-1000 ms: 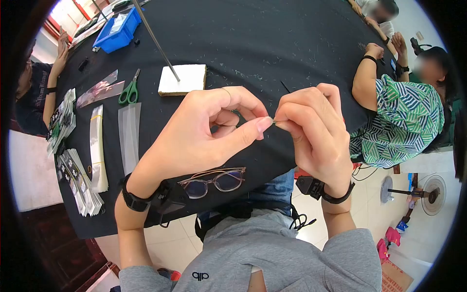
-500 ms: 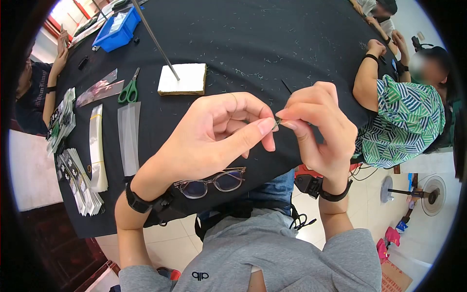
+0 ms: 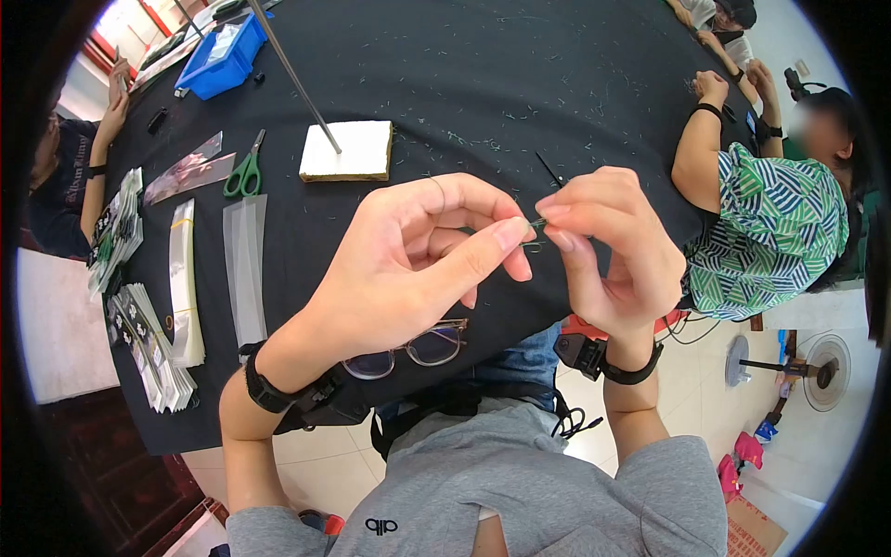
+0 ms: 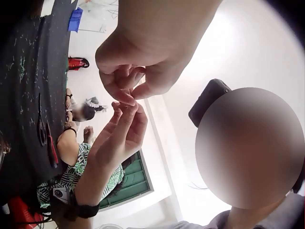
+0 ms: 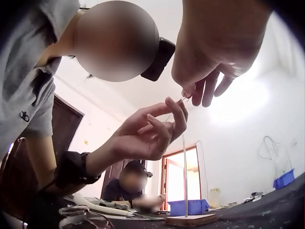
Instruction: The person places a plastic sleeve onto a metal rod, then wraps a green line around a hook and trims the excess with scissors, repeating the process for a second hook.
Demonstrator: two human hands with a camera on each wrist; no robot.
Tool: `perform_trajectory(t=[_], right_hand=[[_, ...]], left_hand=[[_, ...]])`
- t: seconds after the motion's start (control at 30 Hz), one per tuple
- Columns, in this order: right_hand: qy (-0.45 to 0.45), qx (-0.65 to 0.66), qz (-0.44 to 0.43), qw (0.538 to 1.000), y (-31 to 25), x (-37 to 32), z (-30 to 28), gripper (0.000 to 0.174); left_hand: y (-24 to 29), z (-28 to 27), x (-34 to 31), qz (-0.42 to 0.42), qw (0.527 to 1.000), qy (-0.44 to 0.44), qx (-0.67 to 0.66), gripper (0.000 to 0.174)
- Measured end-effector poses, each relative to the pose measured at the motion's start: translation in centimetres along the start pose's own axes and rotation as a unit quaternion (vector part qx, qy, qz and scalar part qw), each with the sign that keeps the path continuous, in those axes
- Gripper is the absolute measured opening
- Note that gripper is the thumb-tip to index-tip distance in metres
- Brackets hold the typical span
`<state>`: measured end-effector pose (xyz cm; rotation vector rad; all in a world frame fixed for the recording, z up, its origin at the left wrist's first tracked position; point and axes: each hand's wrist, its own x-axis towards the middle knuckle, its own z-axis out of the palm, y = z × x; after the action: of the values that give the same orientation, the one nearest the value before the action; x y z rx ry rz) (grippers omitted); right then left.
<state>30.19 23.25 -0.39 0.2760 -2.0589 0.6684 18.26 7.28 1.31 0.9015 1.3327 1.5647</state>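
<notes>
A thin green strand (image 3: pixel 534 247) with a small loop shows between the two hands in the head view. The left hand (image 3: pixel 408 255) pinches one part of it between thumb and index finger, its other fingers curled beneath. Close on the right, the right hand (image 3: pixel 620 251) pinches the strand with thumb and index fingertips. In the left wrist view the fingertips of the left hand (image 4: pixel 143 62) and the right hand (image 4: pixel 116 138) meet. A small piece of the strand (image 5: pixel 186 99) stands out at the fingertips in the right wrist view.
Eyeglasses (image 3: pixel 434 345) lie below the left hand. Beyond it a metal rod rises from a white block (image 3: pixel 347 150). Green scissors (image 3: pixel 245 176), clear strips (image 3: pixel 244 269) and a blue bin (image 3: pixel 224 60) are at the left. Other people sit around the black-covered table.
The right hand has moved slightly right and down, and the gap between the fingertips has widened. More of the green strand, with its loop, shows than before.
</notes>
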Motion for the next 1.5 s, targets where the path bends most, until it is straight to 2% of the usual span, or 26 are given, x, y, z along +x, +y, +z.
perform_trajectory(t=[0.03,0.1,0.2,0.3,0.43,0.53,0.67,0.87,0.93,1.03,1.13,1.37,1.47,1.5], right_hand=[[0.0,0.0,0.0,1.0,0.0,-0.1,0.1,0.026],[0.039,0.079,0.09,0.992,-0.2,-0.5,0.5,0.025],[0.0,0.145,0.133,0.981,-0.2,-0.5,0.0,0.025],[-0.044,0.178,0.15,0.972,-0.1,-0.5,0.0,0.026],[-0.051,0.174,0.171,0.968,-0.2,-0.6,0.3,0.019],[-0.024,0.126,0.119,0.985,-0.2,-0.1,0.2,0.015],[-0.025,0.179,0.121,0.976,0.1,-0.2,-0.2,0.016],[-0.038,0.175,0.114,0.977,0.5,0.2,-0.6,0.015],[-0.038,0.173,0.114,0.978,0.4,0.3,-0.7,0.014],[-0.04,0.173,0.116,0.977,0.3,0.5,-0.7,0.014],[-0.052,0.183,0.115,0.975,0.3,0.7,-0.9,0.013],[-0.083,0.195,0.096,0.973,0.6,1.1,-1.1,0.013],[-0.049,0.162,0.117,0.979,0.3,1.2,-0.9,0.015],[-0.049,0.162,0.117,0.979,0.1,1.2,-0.8,0.015]], left_hand=[[-0.1,0.0,0.0,0.002,1.0,-0.001,0.0,0.017],[0.0,-0.1,0.1,0.005,1.0,0.0,0.005,0.017],[0.0,-0.2,0.2,0.009,1.0,0.003,0.013,0.017],[-0.2,-0.2,0.2,0.011,1.0,0.004,0.017,0.017],[-0.3,-0.1,0.1,0.003,1.0,0.002,0.013,0.018],[-0.4,0.0,0.2,0.013,1.0,0.004,0.016,0.017],[-0.4,0.1,0.2,0.009,1.0,-0.001,0.015,0.017],[-0.6,0.2,0.2,0.022,1.0,-0.002,0.008,0.016],[0.0,0.2,0.2,-0.028,1.0,-0.002,-0.001,0.017],[0.4,-0.1,0.3,-0.034,0.999,-0.031,-0.002,0.017],[-0.5,0.1,0.3,0.009,1.0,-0.016,0.006,0.015],[0.3,-0.5,0.0,-0.018,0.998,-0.048,0.046,0.014],[-0.3,-0.2,-0.1,0.015,0.999,-0.023,0.024,0.013],[-0.5,0.1,-0.1,0.04,0.998,0.017,0.05,0.012]])
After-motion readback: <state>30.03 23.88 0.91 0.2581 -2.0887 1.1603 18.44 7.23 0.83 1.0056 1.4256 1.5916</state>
